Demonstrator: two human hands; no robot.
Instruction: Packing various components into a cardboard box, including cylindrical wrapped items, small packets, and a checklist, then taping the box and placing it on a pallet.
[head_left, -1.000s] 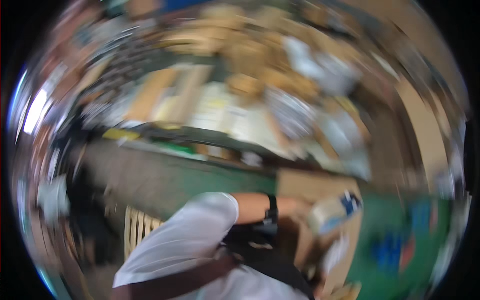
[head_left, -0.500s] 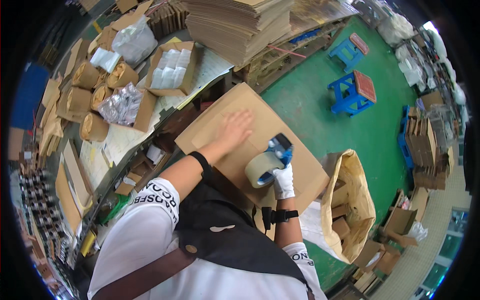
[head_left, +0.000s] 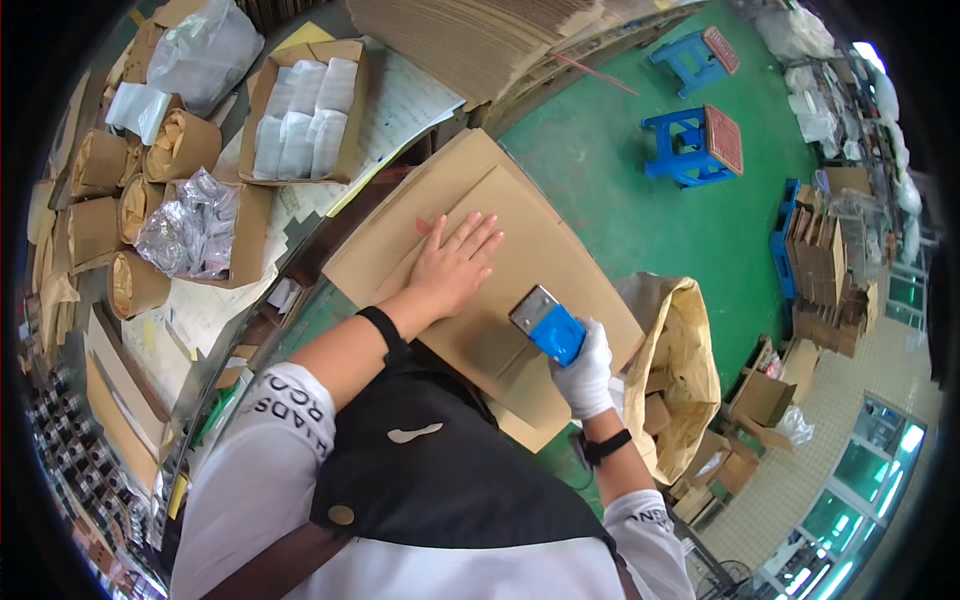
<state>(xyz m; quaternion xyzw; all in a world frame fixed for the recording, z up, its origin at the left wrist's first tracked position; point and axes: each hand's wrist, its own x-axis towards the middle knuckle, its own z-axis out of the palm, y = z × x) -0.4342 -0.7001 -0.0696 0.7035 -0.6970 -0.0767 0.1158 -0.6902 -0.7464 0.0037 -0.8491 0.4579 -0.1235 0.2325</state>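
Observation:
A brown cardboard carton [head_left: 545, 240] lies in front of my body with its closed flaps facing up. My bare left hand [head_left: 455, 262] rests flat on it, fingers spread, beside a small red mark. In my white-gloved right hand [head_left: 586, 372] is a blue tape dispenser [head_left: 550, 325] with a metal front end. It is over the carton's right part, and its tape roll is hidden from view. Whether the dispenser touches the cardboard, I cannot tell.
A yellow woven sack [head_left: 682, 365] with cardboard pieces stands right of the carton. Left is a worktable [head_left: 385, 100] bearing an open box of white packets [head_left: 305, 118] and several paper-lined containers. Stacked cardboard [head_left: 470, 40] and blue stools [head_left: 693, 145] are farther off.
My right hand has turned the tape dispenser, so the roll no longer shows and its metal end points up-left. My left hand stays flat on the carton. The whole view has shifted.

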